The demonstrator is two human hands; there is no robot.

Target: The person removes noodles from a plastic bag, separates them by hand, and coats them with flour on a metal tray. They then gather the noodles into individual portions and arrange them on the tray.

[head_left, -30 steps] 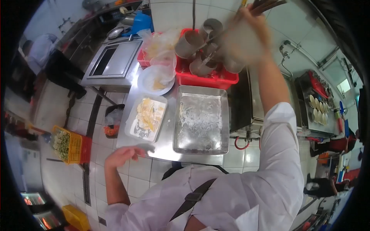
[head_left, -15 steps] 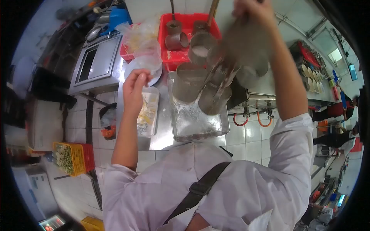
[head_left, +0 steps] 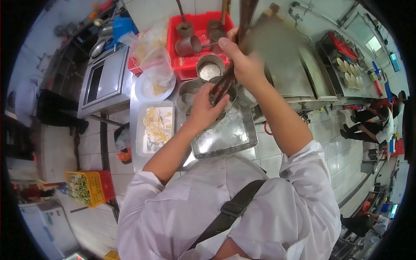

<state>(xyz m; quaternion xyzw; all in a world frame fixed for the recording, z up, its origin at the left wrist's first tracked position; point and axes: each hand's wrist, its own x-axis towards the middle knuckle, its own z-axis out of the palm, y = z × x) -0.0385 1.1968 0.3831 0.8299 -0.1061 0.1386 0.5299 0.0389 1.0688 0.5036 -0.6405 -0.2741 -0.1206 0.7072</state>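
Observation:
Both of my hands are on a bundle of long dark-brown handles that slants down over the tray. My right hand is closed around them higher up. Lower down, my left hand has its fingers around their lower ends. What the handles belong to is partly hidden by my hands. Just beyond my left hand stands a round metal strainer cup with a perforated bottom. Metal pots crowd beneath my hands on a floury metal tray.
Behind the tray, a red bin holds several metal cups with handles. To the left lie a white tray of floured yellow pieces, a white plate and plastic bags. A grey blur covers part of the steel counter. People stand far right.
My right hand has come down and left from the upper right. My left hand has moved right, from above the plate to the handles. The floured tray now shows fully.

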